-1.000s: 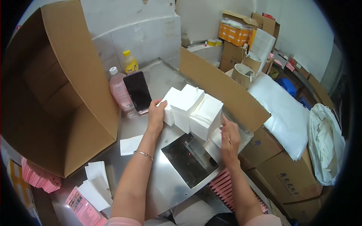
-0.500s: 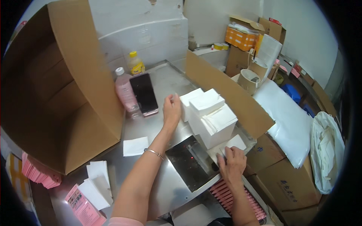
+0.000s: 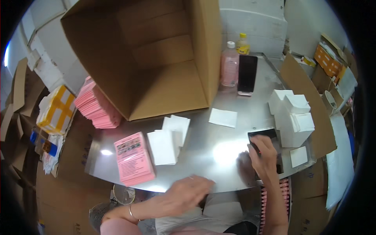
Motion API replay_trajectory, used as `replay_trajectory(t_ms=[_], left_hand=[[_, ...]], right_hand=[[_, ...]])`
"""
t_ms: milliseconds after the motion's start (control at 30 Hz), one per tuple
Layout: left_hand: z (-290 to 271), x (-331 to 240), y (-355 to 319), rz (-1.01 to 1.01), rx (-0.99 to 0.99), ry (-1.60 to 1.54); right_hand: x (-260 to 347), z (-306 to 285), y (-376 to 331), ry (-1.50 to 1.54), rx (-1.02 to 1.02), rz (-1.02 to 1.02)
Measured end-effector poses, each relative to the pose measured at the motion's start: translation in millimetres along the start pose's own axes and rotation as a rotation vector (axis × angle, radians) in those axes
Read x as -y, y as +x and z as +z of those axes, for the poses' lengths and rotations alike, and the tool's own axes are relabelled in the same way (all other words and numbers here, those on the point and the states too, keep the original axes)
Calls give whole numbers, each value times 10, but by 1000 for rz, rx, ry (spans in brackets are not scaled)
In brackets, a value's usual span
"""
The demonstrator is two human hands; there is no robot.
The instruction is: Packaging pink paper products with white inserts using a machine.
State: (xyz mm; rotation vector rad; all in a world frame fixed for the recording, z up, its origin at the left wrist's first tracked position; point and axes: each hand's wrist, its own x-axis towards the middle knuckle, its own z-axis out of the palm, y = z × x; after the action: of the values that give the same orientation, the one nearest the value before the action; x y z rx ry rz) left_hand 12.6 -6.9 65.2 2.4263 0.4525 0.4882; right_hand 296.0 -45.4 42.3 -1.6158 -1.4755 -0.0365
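Observation:
My left hand (image 3: 187, 192) is just off the table's near edge, above my lap. Its fingers stretch to the right, slightly blurred, and nothing shows in them. Over the dark square plate (image 3: 280, 159) set in the metal table is my right hand (image 3: 264, 154). A gap shows between its thumb and bent fingers, with no object visible there. Right of that hand rises a pile of white paper packets (image 3: 293, 127), and a single white packet (image 3: 299, 157) lies flat in front. A pink printed stack (image 3: 135, 159) and loose white packets (image 3: 162, 147) lie left of centre.
A large cardboard box (image 3: 172, 86) stands open toward me at the back left. Behind it on the left are piled pink packets (image 3: 96, 103). A pink bottle (image 3: 230, 66), a yellow-capped bottle (image 3: 243, 45) and a phone (image 3: 247, 74) stand at the back. A cardboard flap (image 3: 309, 102) borders the right.
The view has swung left. My right hand has left the flat white packet and moved left over the dark plate. My left hand has drawn back from the white pile to the near edge.

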Motion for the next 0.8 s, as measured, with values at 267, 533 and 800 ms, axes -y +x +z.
replay_trajectory(t_ms=[267,533,800], left_hand=[[-424,487,-160,-564,-658,285],[-258,767,-94,-459,-642,1],[-161,628,-201,-394,-648,352]], right_hand=[[587,967,506,363,315,84],[862,1743,800,448,722,273],[917,1438,656,673,823,381]])
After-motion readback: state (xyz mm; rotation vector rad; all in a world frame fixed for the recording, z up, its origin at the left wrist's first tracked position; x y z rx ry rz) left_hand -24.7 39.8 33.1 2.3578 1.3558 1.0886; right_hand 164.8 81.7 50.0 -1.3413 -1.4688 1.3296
